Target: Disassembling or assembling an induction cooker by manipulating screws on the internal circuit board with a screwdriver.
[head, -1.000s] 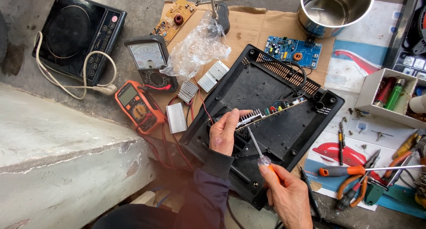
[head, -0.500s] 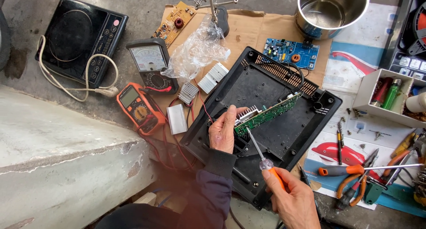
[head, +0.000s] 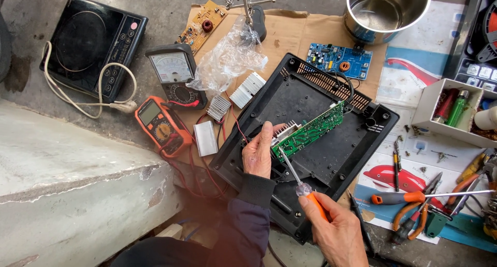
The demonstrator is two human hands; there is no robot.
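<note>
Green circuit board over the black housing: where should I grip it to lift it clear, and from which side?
Take the green circuit board by its bare long edges near the upper-right end, coming from above right. It stands tilted, the left hand already steadies the lower-left end, and the right hand works a screwdriver there.

3 circuit boards are seen: a green one (head: 310,130), a blue one (head: 339,61) and a yellow one (head: 202,23). 2 meters are counted, 1 analog (head: 173,73) and 1 orange digital (head: 158,123). 4 heat sinks (head: 247,89) are visible, along with 2 induction cookers, 1 whole (head: 90,44), 1 opened (head: 310,96), and 1 steel pot (head: 385,10).
</note>
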